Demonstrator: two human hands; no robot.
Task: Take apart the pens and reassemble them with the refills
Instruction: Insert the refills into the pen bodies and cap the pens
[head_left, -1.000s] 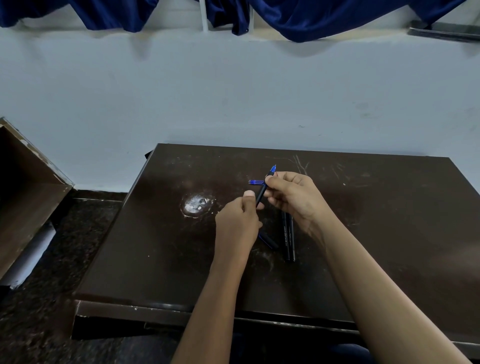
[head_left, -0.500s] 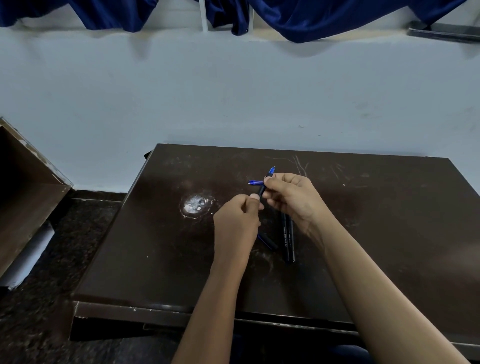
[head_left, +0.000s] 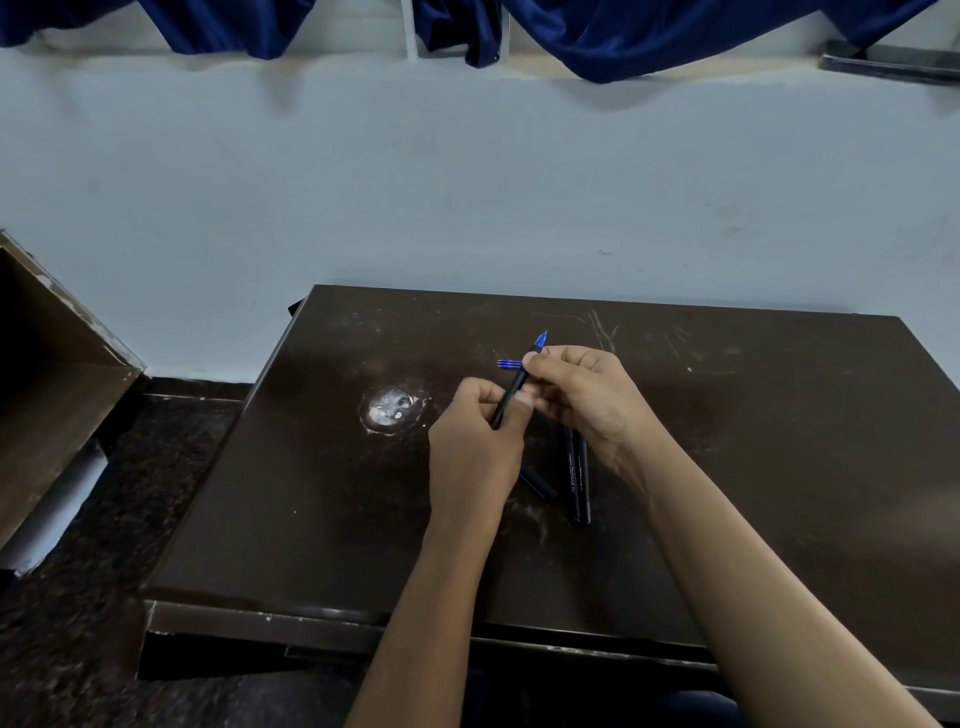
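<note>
Head view: my left hand (head_left: 478, 447) and right hand (head_left: 589, 402) both pinch the pen (head_left: 513, 385) between them; I'd twist gently, holding the barrel straight.

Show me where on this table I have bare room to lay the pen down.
Widest: the right side of the table, from the right hand to the right edge. Also the near-left corner, below the white mark. Crowded: the middle, around the left hand, two lying pens and blue refills.
</note>
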